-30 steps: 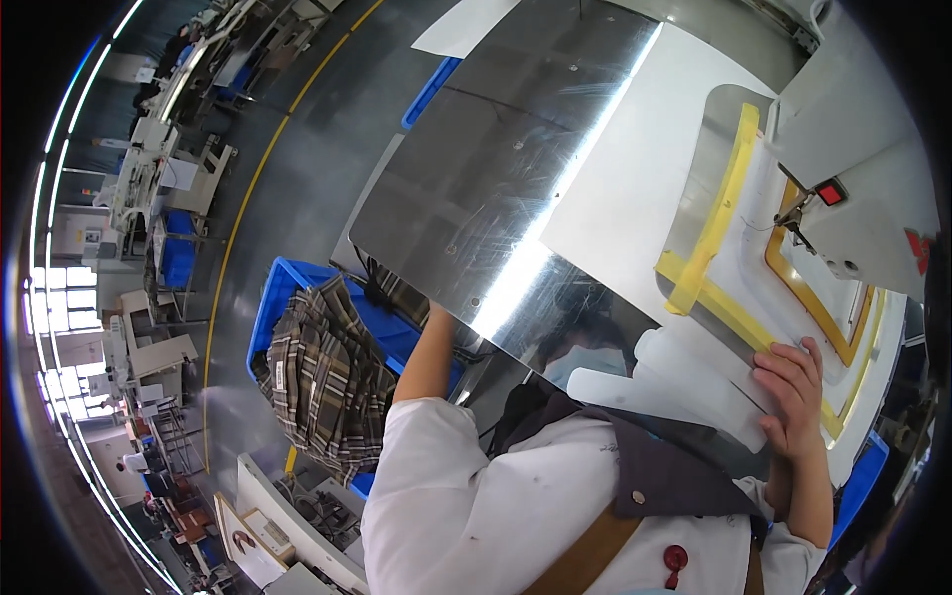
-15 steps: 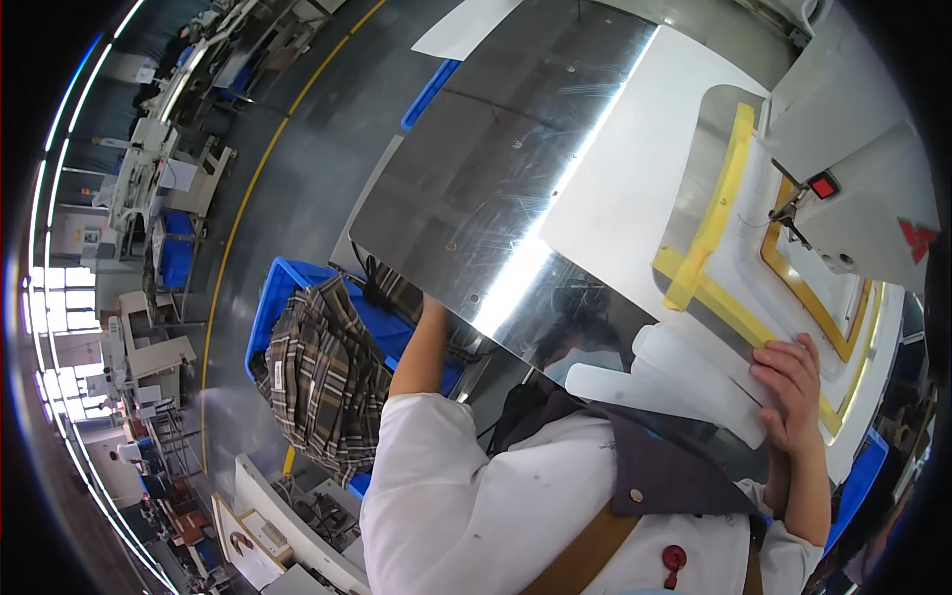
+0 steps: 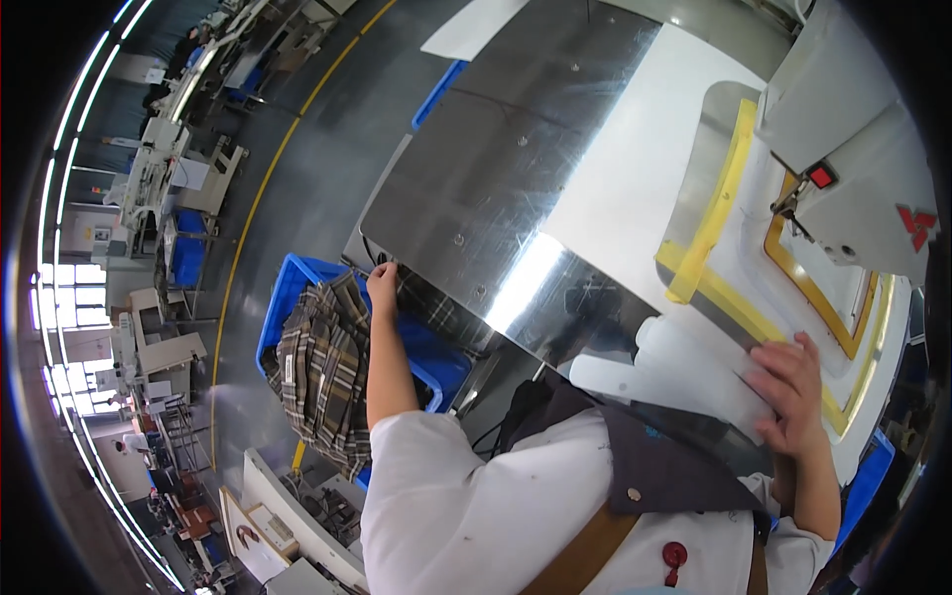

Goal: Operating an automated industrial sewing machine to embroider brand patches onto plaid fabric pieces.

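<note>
My left hand is raised beside the near left edge of the shiny metal tabletop. Its fingers are pinched together next to a thin black cord, and what they hold, if anything, is hidden. Just below it, brown plaid cloth is heaped in and over a blue bin. My right hand lies with fingers spread at the near edge of the template trimmed with yellow strips, against white round-ended pieces. Nothing shows in its grip.
A white sewing machine head with a red button stands over the template at the right. A white sheet covers part of the metal top. Another blue bin is at the lower right. Workbenches with machines line the far left beyond a yellow floor line.
My left hand has come out from under the metal tabletop and moved left, up over the blue bin. My right hand stays near the same spot, its fingers slightly lifted.
</note>
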A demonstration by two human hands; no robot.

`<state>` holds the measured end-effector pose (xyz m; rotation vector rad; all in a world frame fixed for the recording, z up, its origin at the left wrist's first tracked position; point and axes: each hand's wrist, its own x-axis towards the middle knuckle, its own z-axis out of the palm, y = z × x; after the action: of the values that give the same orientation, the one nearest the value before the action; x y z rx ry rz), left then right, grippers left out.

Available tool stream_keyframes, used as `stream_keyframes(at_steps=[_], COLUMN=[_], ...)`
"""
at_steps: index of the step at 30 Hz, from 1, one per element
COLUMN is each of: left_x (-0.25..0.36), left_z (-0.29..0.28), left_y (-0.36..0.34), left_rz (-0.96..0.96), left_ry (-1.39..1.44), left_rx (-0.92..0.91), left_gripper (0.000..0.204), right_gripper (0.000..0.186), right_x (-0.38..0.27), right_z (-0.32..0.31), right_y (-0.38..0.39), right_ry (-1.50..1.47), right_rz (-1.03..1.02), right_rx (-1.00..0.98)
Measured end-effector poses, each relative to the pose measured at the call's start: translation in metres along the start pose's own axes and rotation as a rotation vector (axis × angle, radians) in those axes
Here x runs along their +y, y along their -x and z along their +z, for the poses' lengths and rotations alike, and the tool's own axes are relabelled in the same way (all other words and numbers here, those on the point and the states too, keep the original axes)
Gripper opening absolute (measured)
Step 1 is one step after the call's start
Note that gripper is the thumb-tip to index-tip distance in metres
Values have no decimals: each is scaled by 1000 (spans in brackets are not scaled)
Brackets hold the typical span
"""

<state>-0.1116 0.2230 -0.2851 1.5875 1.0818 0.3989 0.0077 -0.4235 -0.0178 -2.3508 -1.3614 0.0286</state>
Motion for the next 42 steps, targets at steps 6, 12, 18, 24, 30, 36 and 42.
stream_keyframes(at_steps=[6,12,18,24,30,36,42], left_x=[54,179,326,318,348,402,417], left_z=[-53,-97,53,181,232,248,248], left_y=[-7,17,157,199,167,135,129], left_rz=[44,358,554,765,1298,707,673], left_ry=[152,851,436,-443,-814,-809,-803], left_rx=[-71,-550,-739,-1097,-570,-1358,-1326], left_gripper=[19,30,41,16,32,21,51], right_gripper=[46,45,42,34,34,28,24], right_x=[-10,-17,-18,-4,10,8,18], right_z=[9,-1,3,1,12,38,46], right_y=[-34,-37,-66,-81,-92,-166,-172], right_ry=[-80,-135,-141,-18,290,623,542], right_rz=[-160,-136,-209,-103,-111,-468,-513], right_rx=[-81,-142,-140,22,112,281,322])
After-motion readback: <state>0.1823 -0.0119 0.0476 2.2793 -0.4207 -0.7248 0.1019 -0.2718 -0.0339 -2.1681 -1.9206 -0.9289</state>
